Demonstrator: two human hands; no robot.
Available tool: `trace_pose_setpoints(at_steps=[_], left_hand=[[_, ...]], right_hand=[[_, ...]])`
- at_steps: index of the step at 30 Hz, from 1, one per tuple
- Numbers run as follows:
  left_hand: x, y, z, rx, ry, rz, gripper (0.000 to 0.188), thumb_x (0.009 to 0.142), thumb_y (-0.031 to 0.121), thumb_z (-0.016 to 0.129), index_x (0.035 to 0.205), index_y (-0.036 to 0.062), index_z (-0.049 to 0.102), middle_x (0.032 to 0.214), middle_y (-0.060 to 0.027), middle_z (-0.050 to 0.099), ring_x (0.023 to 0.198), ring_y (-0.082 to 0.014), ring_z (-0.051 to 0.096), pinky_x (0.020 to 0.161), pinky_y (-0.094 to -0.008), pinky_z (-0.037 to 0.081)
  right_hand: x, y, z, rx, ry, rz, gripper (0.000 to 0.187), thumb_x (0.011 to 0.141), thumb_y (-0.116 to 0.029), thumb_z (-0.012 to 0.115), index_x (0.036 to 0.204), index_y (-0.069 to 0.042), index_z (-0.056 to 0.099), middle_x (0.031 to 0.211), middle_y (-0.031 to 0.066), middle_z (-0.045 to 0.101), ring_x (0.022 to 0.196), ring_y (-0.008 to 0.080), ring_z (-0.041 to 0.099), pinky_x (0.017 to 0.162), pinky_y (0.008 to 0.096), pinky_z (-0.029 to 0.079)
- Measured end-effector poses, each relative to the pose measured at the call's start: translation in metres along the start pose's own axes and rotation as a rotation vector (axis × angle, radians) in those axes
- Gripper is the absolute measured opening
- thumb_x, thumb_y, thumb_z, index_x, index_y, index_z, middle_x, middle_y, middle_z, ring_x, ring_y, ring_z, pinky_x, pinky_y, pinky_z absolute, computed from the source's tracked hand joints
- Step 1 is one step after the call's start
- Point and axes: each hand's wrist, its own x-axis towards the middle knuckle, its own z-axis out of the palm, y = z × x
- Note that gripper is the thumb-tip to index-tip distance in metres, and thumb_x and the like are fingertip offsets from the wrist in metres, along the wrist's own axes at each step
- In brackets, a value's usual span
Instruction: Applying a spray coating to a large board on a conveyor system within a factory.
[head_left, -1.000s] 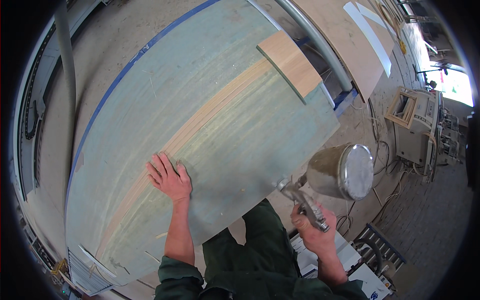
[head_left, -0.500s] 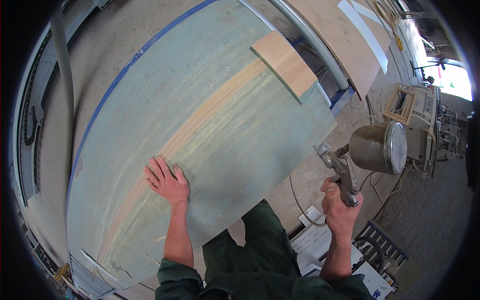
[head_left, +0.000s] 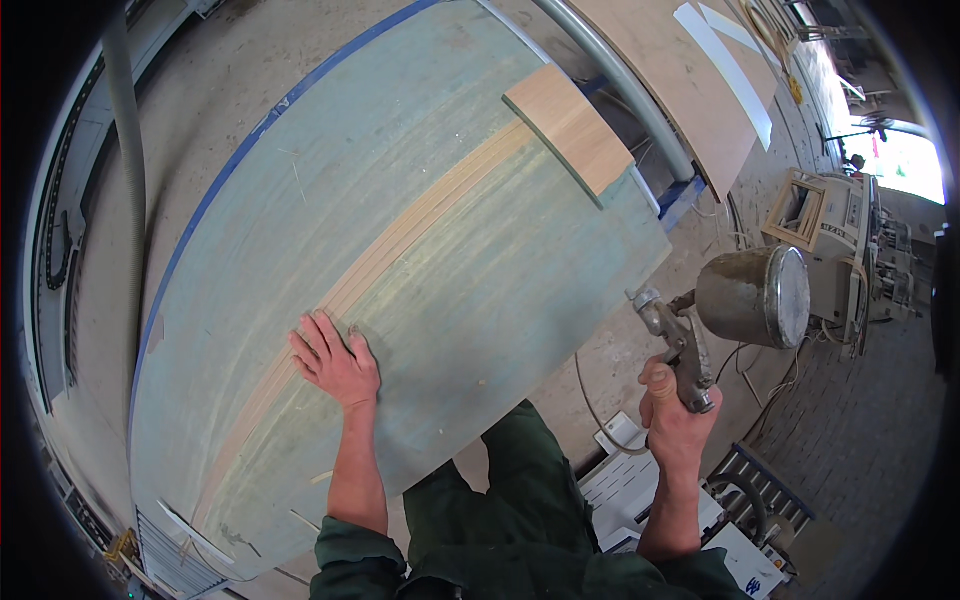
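Note:
My left hand [head_left: 342,368] lies palm down with fingers spread across several long, thin wooden strips [head_left: 425,222]. These strips run side by side, seemingly bowed by the lens, over a worn grey-green tabletop [head_left: 520,300]. At the right, past the table's near edge, my right hand [head_left: 680,425] is wrapped round the handle of a metal spray gun [head_left: 683,340]. A stained metal cup [head_left: 745,298] is fixed to the gun, its lid facing right. The gun's nozzle points toward the table. A flat wooden board [head_left: 570,130] covers the far ends of the strips.
Beyond the board, a grey metal tube [head_left: 625,80] runs beside a brown sheet panel [head_left: 680,70]. A hose [head_left: 590,405] hangs below my right hand. White equipment [head_left: 620,480] stands near my legs. Farther right are a machine [head_left: 840,255] and a small wooden frame [head_left: 795,208].

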Motion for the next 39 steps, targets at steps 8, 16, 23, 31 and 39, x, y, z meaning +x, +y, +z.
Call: trace_pose_setpoints(at_steps=[8, 16, 23, 31, 39], left_hand=[[0.0, 0.0, 0.002, -0.029, 0.0, -0.013, 0.068, 0.1, 0.04, 0.055, 0.162, 0.0131, 0.044, 0.173, -0.0099, 0.033, 0.16, -0.0416, 0.021, 0.126, -0.0607, 0.012], [0.001, -0.001, 0.003, -0.033, 0.0, -0.011, 0.069, 0.1, 0.04, 0.055, 0.162, 0.0131, 0.043, 0.173, -0.0096, 0.032, 0.16, -0.0417, 0.021, 0.126, -0.061, 0.011], [0.0, 0.0, 0.004, -0.005, 0.026, -0.009, 0.068, 0.103, 0.041, 0.053, 0.165, 0.0164, 0.039, 0.174, -0.0085, 0.03, 0.161, -0.0389, 0.02, 0.127, -0.0583, 0.011], [0.001, 0.002, 0.002, 0.005, -0.002, -0.01, 0.068, 0.102, 0.039, 0.052, 0.165, 0.0162, 0.038, 0.174, -0.0084, 0.031, 0.161, -0.0389, 0.02, 0.128, -0.0576, 0.011], [0.001, 0.004, 0.001, 0.015, 0.004, -0.009, 0.069, 0.102, 0.039, 0.052, 0.166, 0.0167, 0.038, 0.174, -0.0084, 0.031, 0.161, -0.0386, 0.02, 0.127, -0.0575, 0.012]], right_hand=[[-0.034, 0.011, 0.017, 0.049, -0.172, -0.023, 0.037, 0.097, -0.035, 0.08, 0.092, 0.0, 0.069, 0.064, -0.0025, 0.056, 0.051, 0.0063, 0.05, 0.046, 0.0249, 0.034], [-0.062, 0.005, 0.015, 0.044, -0.487, 0.115, 0.034, 0.09, -0.012, 0.085, 0.117, 0.004, 0.072, 0.087, 0.0033, 0.069, 0.078, 0.0118, 0.06, 0.074, 0.0265, 0.05], [-0.035, 0.011, 0.005, 0.024, -0.214, 0.084, 0.022, 0.094, -0.017, 0.081, 0.099, 0.001, 0.07, 0.072, -0.004, 0.059, 0.061, 0.0066, 0.051, 0.057, 0.0244, 0.04], [0.009, -0.001, -0.005, 0.047, -0.093, 0.003, 0.046, 0.1, -0.041, 0.076, 0.098, 0.004, 0.068, 0.06, 0.0004, 0.057, 0.045, 0.0065, 0.046, 0.043, 0.0249, 0.031], [0.007, 0.003, -0.01, 0.056, -0.049, 0.039, 0.04, 0.102, -0.037, 0.074, 0.099, 0.003, 0.069, 0.063, 0.0013, 0.059, 0.047, 0.0064, 0.048, 0.043, 0.026, 0.033]])
